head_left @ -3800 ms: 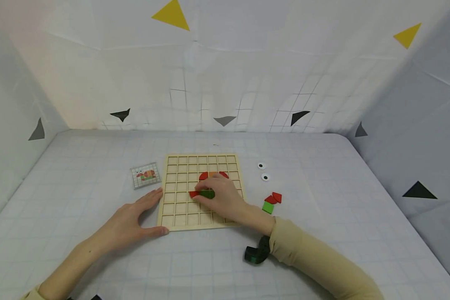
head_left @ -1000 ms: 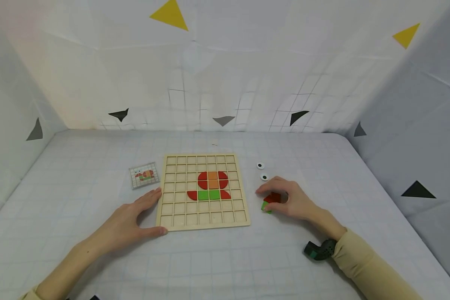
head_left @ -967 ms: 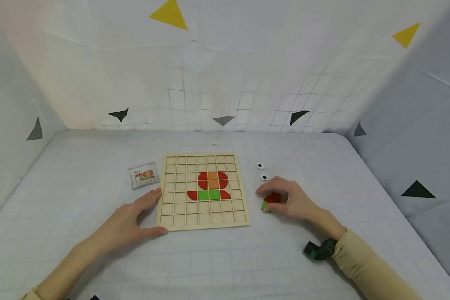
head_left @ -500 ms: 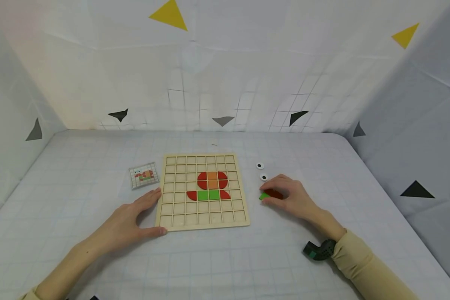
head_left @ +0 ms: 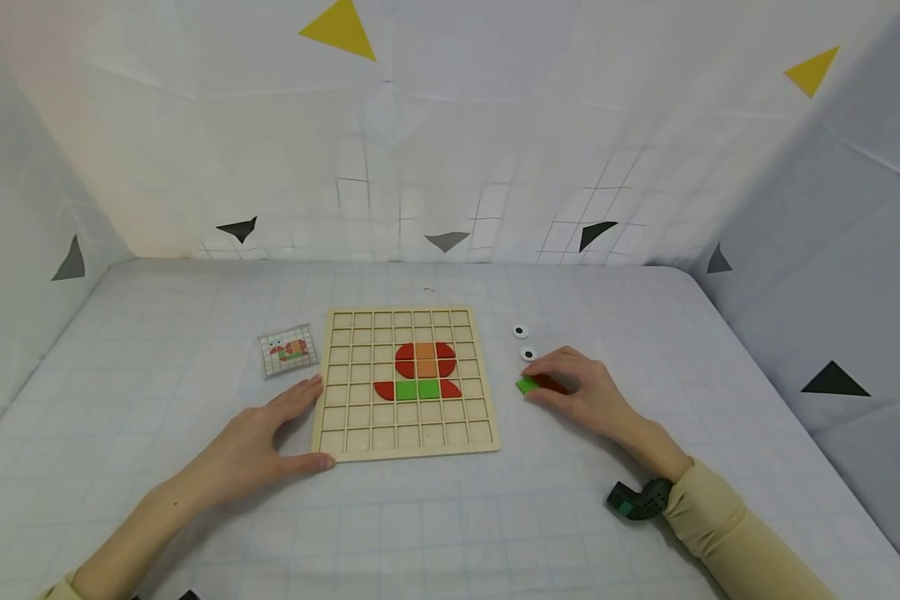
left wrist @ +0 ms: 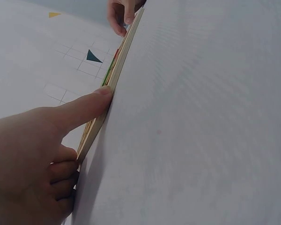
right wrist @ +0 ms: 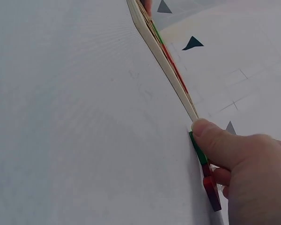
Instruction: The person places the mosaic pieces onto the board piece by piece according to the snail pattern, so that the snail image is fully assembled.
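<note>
A wooden grid board (head_left: pixel 345 446) lies on the table, with red quarter-round, orange square and green square tiles set in its cells. My left hand (head_left: pixel 243 454) rests at its left side, fingertips against the left edge and thumb at the near-left corner, also seen in the left wrist view. Right of the board, my right hand (head_left: pixel 588 396) pinches a loose green square tile (head_left: pixel 526 385) between thumb and fingers. Red tiles (head_left: pixel 551 383) lie behind it, partly hidden under the hand; the right wrist view shows a red tile (right wrist: pixel 211 192) close to the green one.
Two round white eye pieces (head_left: pixel 521 331) lie beyond the right hand. A small picture card (head_left: pixel 288 350) with a coloured grid figure lies left of the board. Upright white sheeting (head_left: pixel 450 150) stands behind and along both sides of the table.
My right hand left the board for the loose tiles, where the green tile has turned and shifted slightly away from me. The board's green and red lower row is now uncovered. My left hand stays put.
</note>
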A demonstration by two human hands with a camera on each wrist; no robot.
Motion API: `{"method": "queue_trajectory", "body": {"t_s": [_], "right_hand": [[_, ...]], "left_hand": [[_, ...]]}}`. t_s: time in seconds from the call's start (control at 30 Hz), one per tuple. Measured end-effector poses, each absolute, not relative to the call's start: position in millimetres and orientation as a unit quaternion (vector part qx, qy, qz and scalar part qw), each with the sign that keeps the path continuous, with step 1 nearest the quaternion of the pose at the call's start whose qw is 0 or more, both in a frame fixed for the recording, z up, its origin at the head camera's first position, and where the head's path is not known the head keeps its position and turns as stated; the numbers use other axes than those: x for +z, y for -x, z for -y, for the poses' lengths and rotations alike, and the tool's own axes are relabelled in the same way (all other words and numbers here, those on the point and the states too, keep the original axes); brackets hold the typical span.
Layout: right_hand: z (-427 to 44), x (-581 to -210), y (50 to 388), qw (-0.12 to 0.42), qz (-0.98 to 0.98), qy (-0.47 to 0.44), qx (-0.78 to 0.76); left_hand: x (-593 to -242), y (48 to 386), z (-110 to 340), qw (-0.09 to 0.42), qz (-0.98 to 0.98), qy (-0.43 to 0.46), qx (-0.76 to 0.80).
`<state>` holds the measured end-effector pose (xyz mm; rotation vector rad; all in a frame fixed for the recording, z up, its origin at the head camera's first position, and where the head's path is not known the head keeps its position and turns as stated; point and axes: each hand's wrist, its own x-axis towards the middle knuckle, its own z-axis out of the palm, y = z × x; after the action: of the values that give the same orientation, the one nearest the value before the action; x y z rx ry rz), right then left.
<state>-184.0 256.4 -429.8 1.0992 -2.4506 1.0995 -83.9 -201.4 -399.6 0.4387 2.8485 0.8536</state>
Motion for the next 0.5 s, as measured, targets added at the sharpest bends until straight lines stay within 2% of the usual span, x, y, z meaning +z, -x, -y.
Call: {"method": "queue_trajectory", "body": {"t_s": [0.3,0.5], "right_hand": [[-260.7,-431.6,186.3,0.103,0.834,-0.385,0.381],[-258.6,-431.2,185.5,0.112,0.841,-0.372,0.377]], "left_hand": [[-399.5,83.8,201.1,0.072,-0.946,-0.142,0.283],[-400.0,84.2,201.0,0.071,-0.946,-0.144,0.283]]}}
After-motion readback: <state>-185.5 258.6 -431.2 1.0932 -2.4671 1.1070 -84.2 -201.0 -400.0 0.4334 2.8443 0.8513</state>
